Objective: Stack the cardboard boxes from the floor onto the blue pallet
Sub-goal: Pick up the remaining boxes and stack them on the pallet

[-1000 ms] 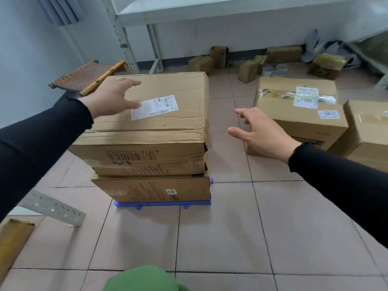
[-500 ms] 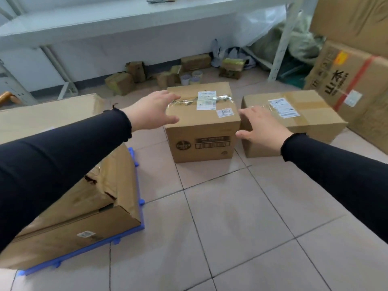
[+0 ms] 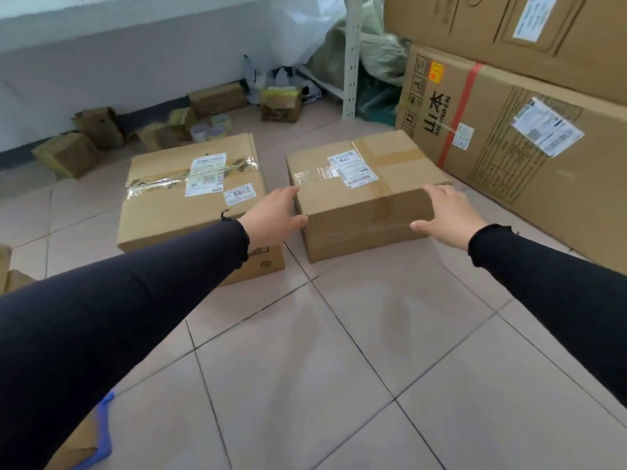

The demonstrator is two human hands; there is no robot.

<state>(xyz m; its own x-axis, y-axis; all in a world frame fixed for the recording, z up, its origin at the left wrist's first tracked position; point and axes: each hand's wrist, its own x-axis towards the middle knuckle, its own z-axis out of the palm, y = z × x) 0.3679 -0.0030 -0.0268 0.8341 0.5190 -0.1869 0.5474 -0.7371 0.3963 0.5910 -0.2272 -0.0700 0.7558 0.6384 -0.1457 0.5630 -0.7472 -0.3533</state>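
Two cardboard boxes sit side by side on the tiled floor. The right box [image 3: 359,198] has brown tape and a white label on top. My left hand [image 3: 274,215] is open at its near left corner, fingers touching the edge. At the box's near right corner my right hand [image 3: 448,215] is spread open, and I cannot tell whether it touches. The left box [image 3: 183,201] carries clear tape and a "5842" sticker; my left forearm crosses its front. A corner of the blue pallet [image 3: 103,435] shows at the bottom left, with cardboard on it.
Large printed cartons [image 3: 529,137] are stacked along the right wall. Several small boxes [image 3: 68,154] and tape rolls [image 3: 207,132] lie by the back wall under a white bench. A white shelf post [image 3: 351,62] stands beside bagged goods.
My view has swung right, away from the stacked boxes on the pallet. Both hands moved from beside the pallet stack to the two near corners of the right floor box.
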